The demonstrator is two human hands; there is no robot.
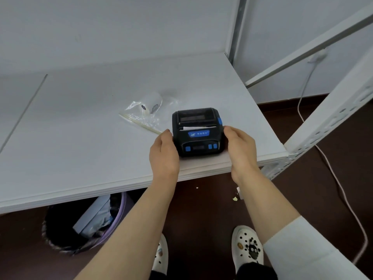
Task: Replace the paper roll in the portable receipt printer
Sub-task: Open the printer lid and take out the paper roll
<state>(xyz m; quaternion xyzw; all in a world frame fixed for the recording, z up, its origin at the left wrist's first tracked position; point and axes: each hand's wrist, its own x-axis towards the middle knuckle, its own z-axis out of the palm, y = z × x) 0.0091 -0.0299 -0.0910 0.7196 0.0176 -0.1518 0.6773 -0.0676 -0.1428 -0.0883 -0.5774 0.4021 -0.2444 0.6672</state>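
Two hands flanked the receipt printer (198,131), which sat flat on the white tabletop (80,128) close to its front edge. The left hand (163,153) pressed its fingertips against the printer's left side; the right hand (241,150) met the right side, with its thumb just below the blue latch tab (220,120). Each grip was a loose, open-handed cradle on the casing rather than a closed grasp. The cover appeared closed, and a short strip of white paper (193,128) showed at the exit slot. The replacement paper roll (151,102) lay behind and to the left of the printer, apart from it, on a clear plastic bag (145,116).

Judged from this layout, the step in hand was steadying the unit before opening it; the roll exchange had not begun. The next move would call for the left hand to brace the body while the right thumb reached up to work the blue latch tab and release the cover.
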